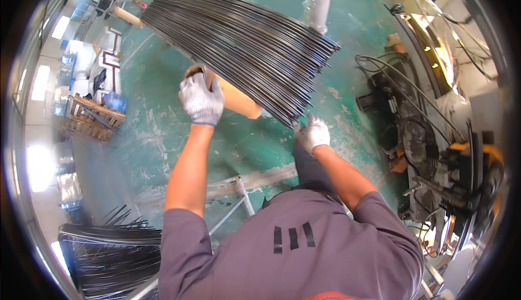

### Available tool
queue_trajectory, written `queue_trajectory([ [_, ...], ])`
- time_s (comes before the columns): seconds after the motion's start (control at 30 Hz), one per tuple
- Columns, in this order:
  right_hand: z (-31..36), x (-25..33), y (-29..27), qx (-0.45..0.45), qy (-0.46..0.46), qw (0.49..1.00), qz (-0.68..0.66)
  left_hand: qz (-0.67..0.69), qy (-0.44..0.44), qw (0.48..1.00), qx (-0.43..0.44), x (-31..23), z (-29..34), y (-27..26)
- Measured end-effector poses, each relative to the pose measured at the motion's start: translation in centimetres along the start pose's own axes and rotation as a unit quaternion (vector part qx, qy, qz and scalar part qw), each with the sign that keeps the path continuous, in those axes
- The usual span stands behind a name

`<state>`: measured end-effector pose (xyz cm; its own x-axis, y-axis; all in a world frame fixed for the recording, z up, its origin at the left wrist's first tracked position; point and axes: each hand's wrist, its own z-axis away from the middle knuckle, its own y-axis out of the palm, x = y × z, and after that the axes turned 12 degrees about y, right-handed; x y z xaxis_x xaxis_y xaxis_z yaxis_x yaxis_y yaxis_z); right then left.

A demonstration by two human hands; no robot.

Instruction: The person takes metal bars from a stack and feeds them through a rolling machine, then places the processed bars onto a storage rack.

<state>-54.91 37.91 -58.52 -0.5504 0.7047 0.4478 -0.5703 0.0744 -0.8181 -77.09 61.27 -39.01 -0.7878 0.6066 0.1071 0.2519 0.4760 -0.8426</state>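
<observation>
A wide layer of long, thin black rods (pixel 239 39) lies side by side, slanting from far left to near right. Under its near edge is a brown cardboard tube (pixel 236 98). My left hand (pixel 201 100), in a pale knitted glove, is over the tube's open end, thumb spread from the fingers; the fingertips are partly hidden. My right hand (pixel 315 133), gloved alike, is at the near right corner of the layer. Its thumb and fingers close at the end of the outermost rod, though the exact grip is small in view.
A second bundle of black rods (pixel 114 254) rests on a rack at lower left. Dark machinery (pixel 388 99) with hoses lines the right side. A wooden pallet (pixel 95 118) stands at left. A plastic-wrapped post (pixel 320 1) rises beyond the rods. The floor (pixel 157 115) is worn green.
</observation>
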Motion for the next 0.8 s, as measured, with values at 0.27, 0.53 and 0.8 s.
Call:
queue_trajectory([
  [0.27,-12.1,11.6,12.4,-0.002,-0.057,0.981,0.183,0.024,0.012,0.999,-0.025,0.4,-2.9,2.0],
  [0.53,-16.7,10.3,10.6,0.042,-0.126,0.977,0.167,0.010,0.011,0.994,-0.110,1.0,-3.0,3.9],
  [0.8,-19.1,13.5,5.5,0.231,-0.037,0.958,0.166,0.024,-0.043,0.995,-0.086,0.2,-3.2,3.0],
])
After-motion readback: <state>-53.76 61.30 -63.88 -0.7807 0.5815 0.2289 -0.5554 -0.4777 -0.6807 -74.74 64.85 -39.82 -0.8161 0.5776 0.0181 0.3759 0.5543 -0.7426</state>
